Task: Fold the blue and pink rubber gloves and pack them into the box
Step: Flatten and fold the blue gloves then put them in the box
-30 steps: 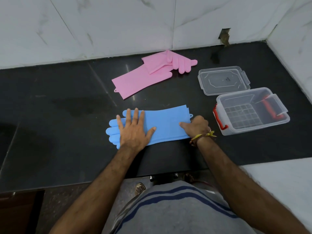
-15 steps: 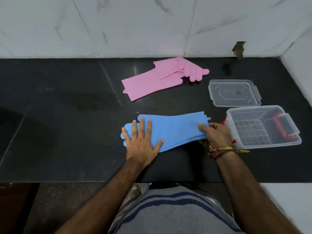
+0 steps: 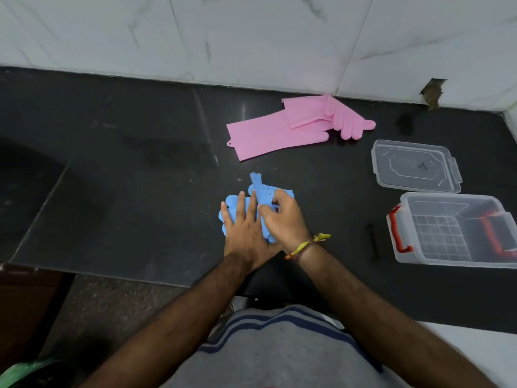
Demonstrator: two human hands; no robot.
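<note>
Two pink gloves (image 3: 282,133), blue gloves (image 3: 263,191) (maybe two).

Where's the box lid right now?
Head view, right side: the lid lies flat on the counter, just behind the open box and right of the pink gloves.

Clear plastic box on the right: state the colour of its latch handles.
Red latch handles on the clear plastic box, head view.

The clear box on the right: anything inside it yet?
No gloves in the clear box; its grid-patterned floor shows through. The blue gloves are under both hands, the pink gloves lie by the wall. The box's right end is cropped out.
</note>
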